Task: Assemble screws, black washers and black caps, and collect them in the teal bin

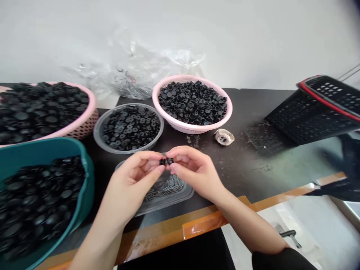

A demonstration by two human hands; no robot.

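Observation:
Over a clear tray of small metal pins, both hands meet at their fingertips. My left hand pinches a small black part between thumb and forefinger. Close beside it, another small black part is pinched in my right hand. Whether the two parts touch is too small to tell. Behind the hands stand a clear bowl of flat black discs with holes and a pink basket full of small black caps.
At the left are a teal basin and a larger pink basket, both holding black round parts. A tape roll lies right of centre. A black basket leans at the right. Plastic bags lie behind; orange tape lines the front edge.

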